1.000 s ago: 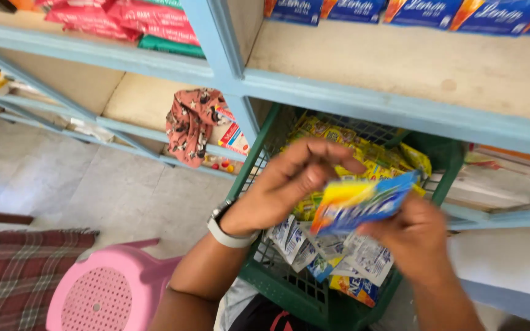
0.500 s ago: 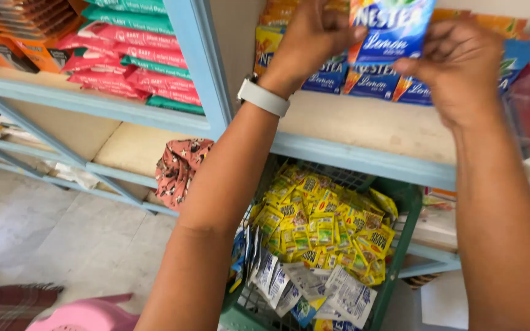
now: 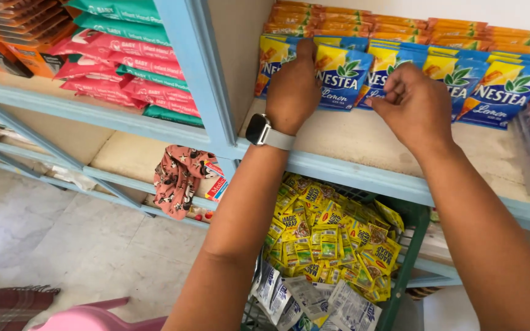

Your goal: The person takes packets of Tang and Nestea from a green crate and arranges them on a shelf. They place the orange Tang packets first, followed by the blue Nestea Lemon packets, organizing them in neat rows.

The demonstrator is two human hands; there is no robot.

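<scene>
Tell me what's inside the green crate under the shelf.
The green crate holds a heap of small yellow sachets, with white and blue sachets at its near end. The person's left forearm covers part of its left side, and whatever lies beneath the heap is hidden.

Glossy foil-like sachets (image 3: 343,76) gleam blue and yellow under the left hand (image 3: 294,91). The shelf (image 3: 363,138) board looks matt, rough and stained, its blue painted frame smooth. Green plastic crate (image 3: 413,245) below, shiny yellow packets (image 3: 326,236) inside. Soft printed cloth (image 3: 178,178), smooth stone floor (image 3: 62,239).
</scene>
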